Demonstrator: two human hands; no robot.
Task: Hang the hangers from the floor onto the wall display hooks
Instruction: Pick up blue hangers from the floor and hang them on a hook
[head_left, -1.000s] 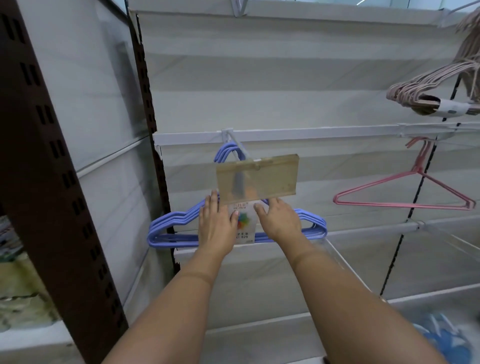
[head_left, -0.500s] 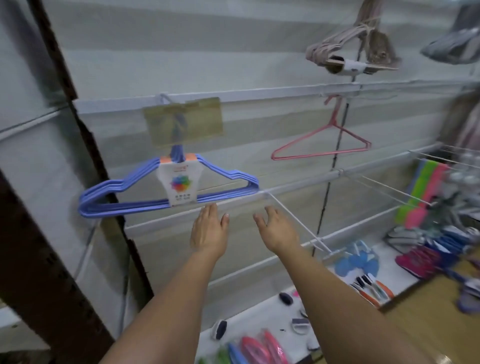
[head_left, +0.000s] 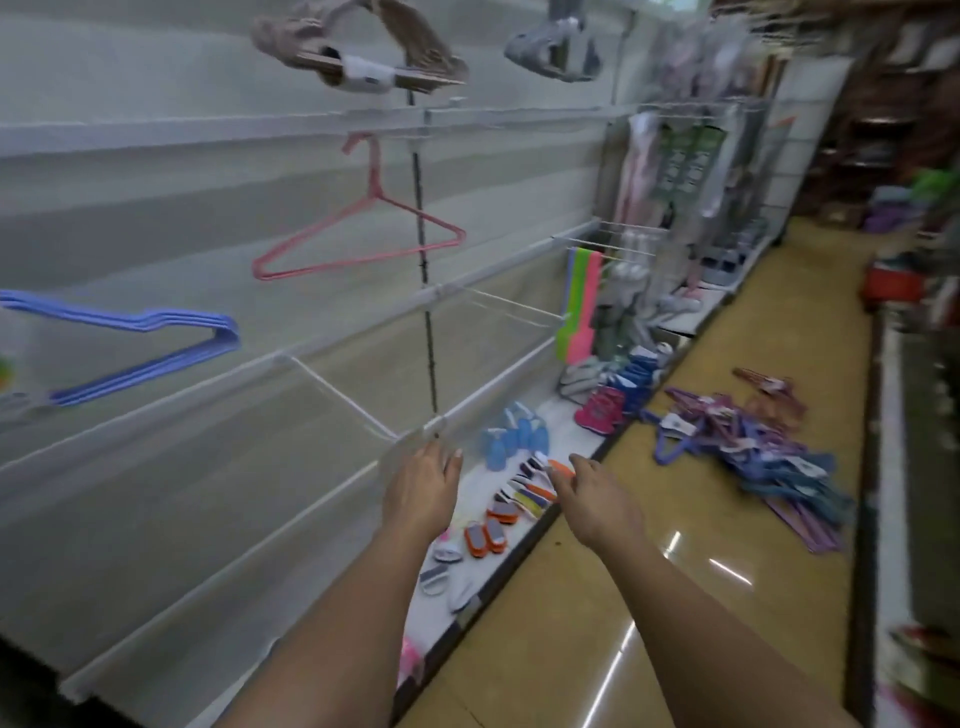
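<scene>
Both hands have let go of the blue hangers, which now hang on the wall at far left, and the view has swung right along the aisle. Left hand and right hand reach forward with an open grip, fingers relaxed and holding nothing, above the low shelf of small brushes. A pile of hangers lies on the floor ahead to the right, well apart from both hands, and a pink hanger hangs on the wall.
</scene>
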